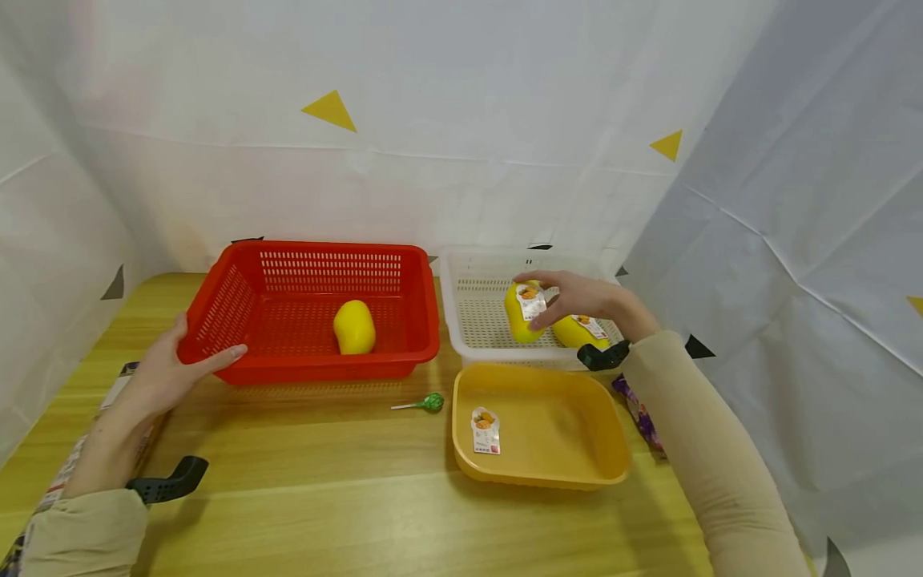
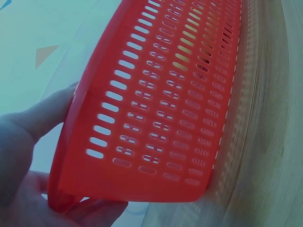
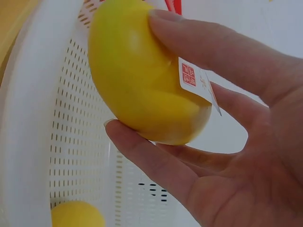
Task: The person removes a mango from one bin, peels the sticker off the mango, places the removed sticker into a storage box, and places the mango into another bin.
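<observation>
Right of centre in the head view, the right hand (image 1: 582, 295) pinches a mango (image 1: 517, 319) over the white basket (image 1: 480, 316). At left, the left hand (image 1: 160, 373) grips the red basket (image 1: 317, 371), which holds another mango (image 1: 354, 328).

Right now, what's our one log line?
left hand: grips red basket | right hand: holds labelled mango over white basket | red basket: second mango inside | yellow tray: label inside

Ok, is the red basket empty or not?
Not empty: in the head view, one yellow fruit lies inside the red basket, whose left end the left hand holds.
</observation>
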`<state>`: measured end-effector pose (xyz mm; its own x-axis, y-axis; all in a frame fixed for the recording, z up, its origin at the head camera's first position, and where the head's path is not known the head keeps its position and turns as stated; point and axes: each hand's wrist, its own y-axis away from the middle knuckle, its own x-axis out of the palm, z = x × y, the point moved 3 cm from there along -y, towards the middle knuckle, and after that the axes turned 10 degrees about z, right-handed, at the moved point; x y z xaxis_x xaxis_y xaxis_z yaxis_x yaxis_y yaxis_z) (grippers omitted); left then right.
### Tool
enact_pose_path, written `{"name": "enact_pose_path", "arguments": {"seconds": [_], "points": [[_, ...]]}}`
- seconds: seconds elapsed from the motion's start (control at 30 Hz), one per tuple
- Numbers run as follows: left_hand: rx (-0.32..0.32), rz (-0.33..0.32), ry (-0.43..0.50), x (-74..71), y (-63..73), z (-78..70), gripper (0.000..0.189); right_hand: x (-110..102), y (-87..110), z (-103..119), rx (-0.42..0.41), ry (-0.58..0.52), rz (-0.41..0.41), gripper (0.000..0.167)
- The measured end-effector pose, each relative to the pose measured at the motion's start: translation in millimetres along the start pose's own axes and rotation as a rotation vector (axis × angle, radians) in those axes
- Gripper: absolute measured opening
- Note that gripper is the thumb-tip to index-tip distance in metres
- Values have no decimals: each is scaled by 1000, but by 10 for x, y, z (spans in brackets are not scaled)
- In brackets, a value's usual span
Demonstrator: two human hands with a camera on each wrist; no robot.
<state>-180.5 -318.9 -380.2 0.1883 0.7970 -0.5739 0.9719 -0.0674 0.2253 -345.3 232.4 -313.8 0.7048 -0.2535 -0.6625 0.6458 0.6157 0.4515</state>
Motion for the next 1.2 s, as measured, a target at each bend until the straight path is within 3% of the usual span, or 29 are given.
{"name": "enact_pose_path", "arguments": {"seconds": [0.6,1.2], "points": [[-1,-7,-27,-21,-12,29,110,153,258,234,-17,-54,-65,94],[-1,-22,-30,-22,-10,22,109,499,397,535,-86,-53,-137,90]]}}
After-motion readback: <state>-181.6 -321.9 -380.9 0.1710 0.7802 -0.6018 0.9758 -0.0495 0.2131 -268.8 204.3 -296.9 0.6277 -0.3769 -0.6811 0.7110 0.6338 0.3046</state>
